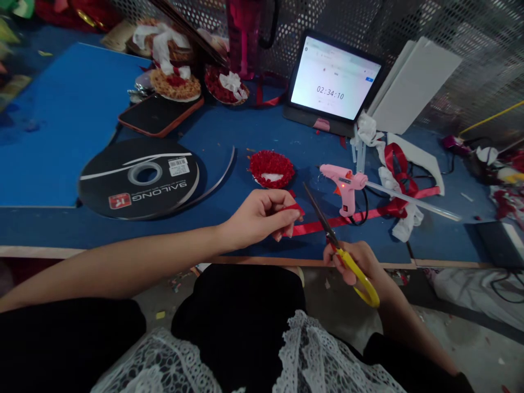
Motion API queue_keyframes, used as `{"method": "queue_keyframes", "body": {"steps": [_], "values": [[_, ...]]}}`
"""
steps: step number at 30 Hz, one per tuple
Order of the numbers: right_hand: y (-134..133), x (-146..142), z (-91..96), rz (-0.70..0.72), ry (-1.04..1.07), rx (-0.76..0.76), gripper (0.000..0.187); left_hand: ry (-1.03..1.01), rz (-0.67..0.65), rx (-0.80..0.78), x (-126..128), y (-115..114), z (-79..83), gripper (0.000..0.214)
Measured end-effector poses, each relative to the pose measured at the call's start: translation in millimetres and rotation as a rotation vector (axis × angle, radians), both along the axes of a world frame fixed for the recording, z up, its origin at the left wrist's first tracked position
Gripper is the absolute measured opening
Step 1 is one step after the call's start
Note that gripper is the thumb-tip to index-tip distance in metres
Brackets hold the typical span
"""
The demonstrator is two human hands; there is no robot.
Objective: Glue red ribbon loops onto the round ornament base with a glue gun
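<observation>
The left hand [264, 216] pinches red satin ribbon [296, 208] between thumb and fingers — the right hand [365, 258] curls its fingers around yellow-handled scissors [349, 262].

Scissors [333, 236], 4 o'clock: metal blades [320, 211], smooth plastic handle [355, 269]. Ribbon [311, 228]: glossy, satin-like cloth. Glue gun [347, 192], 3 o'clock: smooth plastic. Red disc [272, 162]: rough pile. Backing panel [339, 19], 1 o'clock: perforated metal.

Black clothing [241, 308] and white lace [323, 352]
The lace is openwork with a scalloped edge; the left hand [260, 215], right hand [363, 253] and both forearms [164, 262] are bare.
</observation>
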State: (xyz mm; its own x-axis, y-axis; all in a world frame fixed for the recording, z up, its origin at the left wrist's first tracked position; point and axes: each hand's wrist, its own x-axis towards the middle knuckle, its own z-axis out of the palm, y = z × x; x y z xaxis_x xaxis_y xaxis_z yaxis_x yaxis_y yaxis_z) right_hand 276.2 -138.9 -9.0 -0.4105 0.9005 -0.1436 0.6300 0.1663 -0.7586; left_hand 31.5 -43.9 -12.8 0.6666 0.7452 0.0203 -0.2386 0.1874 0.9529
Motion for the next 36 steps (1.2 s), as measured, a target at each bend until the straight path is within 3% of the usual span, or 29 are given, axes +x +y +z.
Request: {"method": "queue_keyframes", "body": {"steps": [3,7,12,17,20,24,30,36], "values": [[1,-5,-2.9,-0.077,0.152,-0.032,0.065,0.076,-0.154,0.016,2,-4,-1.6,0.016],[9,-22,-4.4,-0.122,0.202,0.009,0.032,0.175,-0.281,0.113,4,-8,-6.0,0.010],[21,-44,0.7,-0.201,0.116,0.042,0.021,0.230,-0.298,0.284,3,-8,-10.0,0.014],[23,-45,4.9,-0.229,0.113,0.041,0.016,0.284,-0.252,0.446,0,-7,-6.4,0.017],[20,-36,2.0,-0.202,0.195,0.072,0.019,0.291,-0.234,0.421,0,-7,-3.0,0.016],[14,-19,-6.5,-0.063,0.314,0.094,0.041,0.207,-0.174,0.220,0,-8,-1.7,0.017],[3,-3,2.6,0.037,0.061,0.027,0.076,0.051,0.010,0.068,2,-2,-0.8,0.024],[-8,3,13.5,0.075,-0.194,0.087,0.082,-0.023,0.093,0.008,2,-1,1.8,0.024]]}}
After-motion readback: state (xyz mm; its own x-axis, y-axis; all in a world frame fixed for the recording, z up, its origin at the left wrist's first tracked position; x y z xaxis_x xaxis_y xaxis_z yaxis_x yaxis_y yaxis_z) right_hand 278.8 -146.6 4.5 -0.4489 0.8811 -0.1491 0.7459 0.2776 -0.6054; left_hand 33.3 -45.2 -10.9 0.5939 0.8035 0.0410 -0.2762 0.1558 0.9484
